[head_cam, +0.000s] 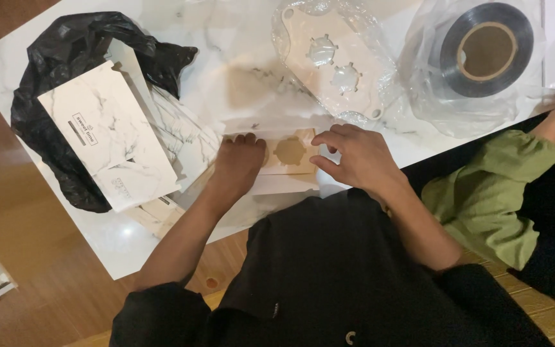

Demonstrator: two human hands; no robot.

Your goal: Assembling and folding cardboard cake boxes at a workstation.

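Note:
A tan cardboard insert (290, 153) with a star-edged round cut-out lies on a white folded box blank (284, 185) at the near edge of the marble-patterned table (226, 83). My left hand (239, 164) rests flat on the insert's left end, knuckles up. My right hand (354, 157) has its fingers bent over the insert's right end, fingertips touching the card. Neither hand lifts anything off the table.
A black plastic bag (65, 45) at the left holds flat marble-printed box blanks (107, 138). A clear wrapped pack of card inserts (335, 58) lies at the back. A roll of film (486, 51) stands back right. Another person's green sleeve (489, 193) reaches in at the right.

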